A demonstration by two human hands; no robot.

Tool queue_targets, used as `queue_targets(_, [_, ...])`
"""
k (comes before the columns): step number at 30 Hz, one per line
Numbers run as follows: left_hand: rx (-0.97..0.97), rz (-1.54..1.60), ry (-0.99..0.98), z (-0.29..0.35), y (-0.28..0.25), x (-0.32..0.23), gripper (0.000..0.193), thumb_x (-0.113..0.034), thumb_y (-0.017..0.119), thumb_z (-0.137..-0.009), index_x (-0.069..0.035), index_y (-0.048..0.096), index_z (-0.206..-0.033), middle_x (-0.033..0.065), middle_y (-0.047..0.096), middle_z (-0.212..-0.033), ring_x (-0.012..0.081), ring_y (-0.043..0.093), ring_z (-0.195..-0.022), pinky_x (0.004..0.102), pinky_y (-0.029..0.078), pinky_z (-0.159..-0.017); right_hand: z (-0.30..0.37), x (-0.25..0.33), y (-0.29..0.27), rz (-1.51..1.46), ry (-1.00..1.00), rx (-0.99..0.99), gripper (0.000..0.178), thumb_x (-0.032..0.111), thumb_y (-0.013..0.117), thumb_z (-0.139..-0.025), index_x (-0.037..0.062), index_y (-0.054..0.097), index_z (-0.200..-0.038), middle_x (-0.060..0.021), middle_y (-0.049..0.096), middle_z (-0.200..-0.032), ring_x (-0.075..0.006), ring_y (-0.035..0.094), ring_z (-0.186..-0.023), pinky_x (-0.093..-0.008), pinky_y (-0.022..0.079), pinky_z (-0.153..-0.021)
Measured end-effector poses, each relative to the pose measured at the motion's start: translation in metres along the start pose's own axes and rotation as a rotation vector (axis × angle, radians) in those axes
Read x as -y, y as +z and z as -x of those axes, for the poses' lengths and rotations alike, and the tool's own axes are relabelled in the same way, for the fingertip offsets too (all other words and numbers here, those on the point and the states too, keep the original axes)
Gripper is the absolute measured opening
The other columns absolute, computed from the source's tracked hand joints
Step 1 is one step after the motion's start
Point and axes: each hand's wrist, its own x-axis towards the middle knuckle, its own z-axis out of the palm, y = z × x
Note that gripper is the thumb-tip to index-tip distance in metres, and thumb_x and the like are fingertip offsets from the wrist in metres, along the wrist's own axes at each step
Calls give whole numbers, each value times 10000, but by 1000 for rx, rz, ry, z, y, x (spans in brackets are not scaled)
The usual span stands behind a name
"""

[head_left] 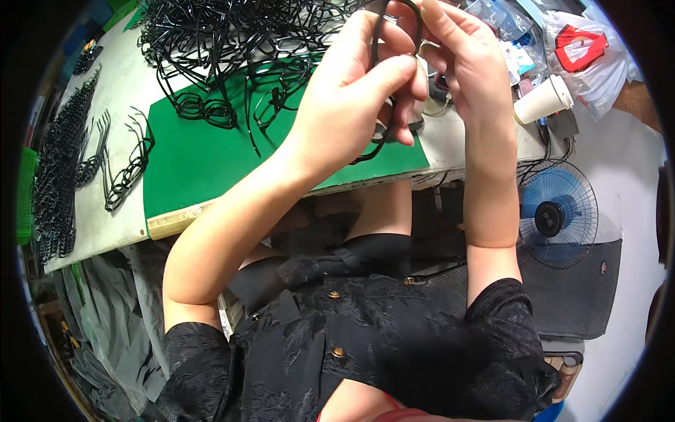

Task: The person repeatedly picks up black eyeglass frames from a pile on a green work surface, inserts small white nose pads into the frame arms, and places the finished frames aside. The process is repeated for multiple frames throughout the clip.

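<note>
A black eyeglass frame is held up at the top of the view, over the far part of the table. My left hand is closed around its middle, thumb pressed against the fingers and hiding part of it. One rounded rim rises above this hand and another dark curve shows below it. At the upper rim, my right hand pinches with thumb and fingers. Beneath both hands lies a green mat, with a few loose black frames on it to the left.
A tangled heap of black frames covers the table's far side. More frames stand in dense rows at the left. To the right are a white paper cup, a plastic bag and cables. A blue fan stands below the table's right end.
</note>
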Motion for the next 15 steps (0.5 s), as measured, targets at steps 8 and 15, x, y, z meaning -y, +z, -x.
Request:
queue_targets(8, [-168, -53, 25, 16, -4, -45, 319, -139, 447, -946, 35, 397, -1208, 127, 529, -923, 94, 461, -588, 223, 451, -443, 75, -66, -18, 493, -128, -641, 134, 117, 578, -910, 15, 665, -907, -4, 600, -745, -65, 520, -678, -204, 407, -615])
queue_targets(15, [-396, -116, 342, 187, -138, -132, 472, -108, 412, -968, 97, 244, -1358, 202, 375, -1192, 90, 365, -776, 191, 325, -609, 131, -107, -60, 1213, -125, -666, 146, 56, 627, -792, 34, 622, -936, -74, 627, -911, -245, 571, -908, -316, 433, -768])
